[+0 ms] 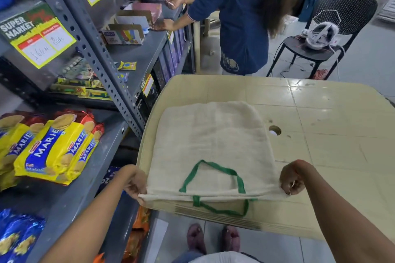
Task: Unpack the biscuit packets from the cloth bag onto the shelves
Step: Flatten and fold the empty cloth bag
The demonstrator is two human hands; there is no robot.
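The mouth of the cloth bag (213,145) is pinched at its two near corners: the left corner is nipped by the left hand (133,181), the right corner is gathered in the closed right hand (291,178), and the hem is drawn taut between them. The bag is spread flat on the cream table (331,113), with one green handle (213,174) lying on the cloth and the other hanging over the table's near edge. No bulge is seen in it, so it is judged empty. The biscuit packets (53,147) are stacked on the grey shelf (70,194) to the left, well apart from the bag. If the bag is pulled further toward the edge, it could slide off the table. Whether anything thin remains inside cannot be told. Lower shelf goods are cut off by the frame, and the second person's work at the far shelf is blurred
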